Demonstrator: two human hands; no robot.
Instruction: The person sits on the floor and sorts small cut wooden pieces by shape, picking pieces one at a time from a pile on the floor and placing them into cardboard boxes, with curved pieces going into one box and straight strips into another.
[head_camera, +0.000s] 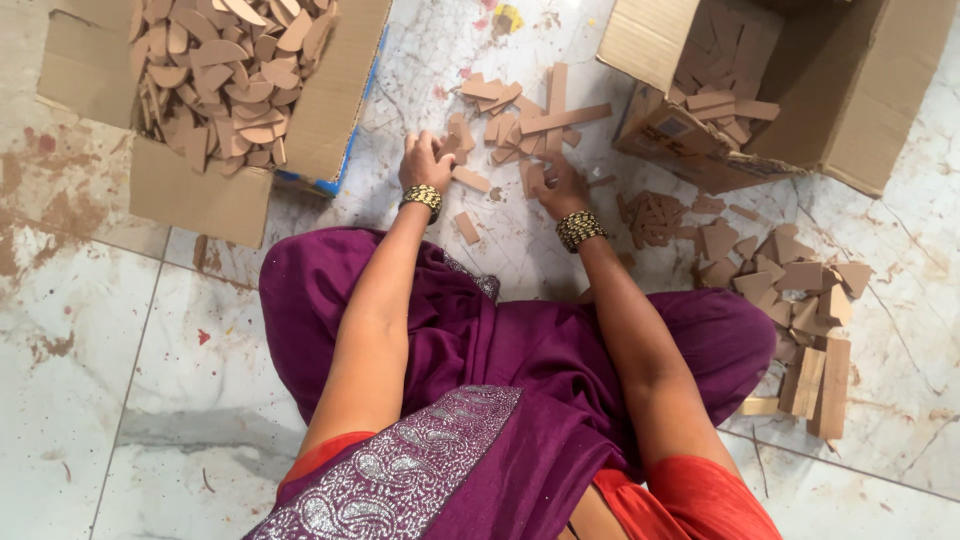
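Observation:
I sit on a marble floor with a scatter of small brown wooden pieces (520, 115) in front of me. My left hand (425, 160) rests on the pieces at the left side of the scatter, its fingers curled over a small piece (458, 135). My right hand (562, 188) lies on the pieces near the middle, its fingers pinching a short flat piece (533, 178). A loose rectangular piece (466, 227) lies on the floor between my wrists. Both wrists wear gold bangles.
A cardboard box (205, 195) of curved wooden cutouts stands at the far left. Another cardboard box (850, 110) with rectangular pieces lies open at the far right. A heap of wooden scraps (790, 285) and longer strips (818, 380) sits beside my right knee.

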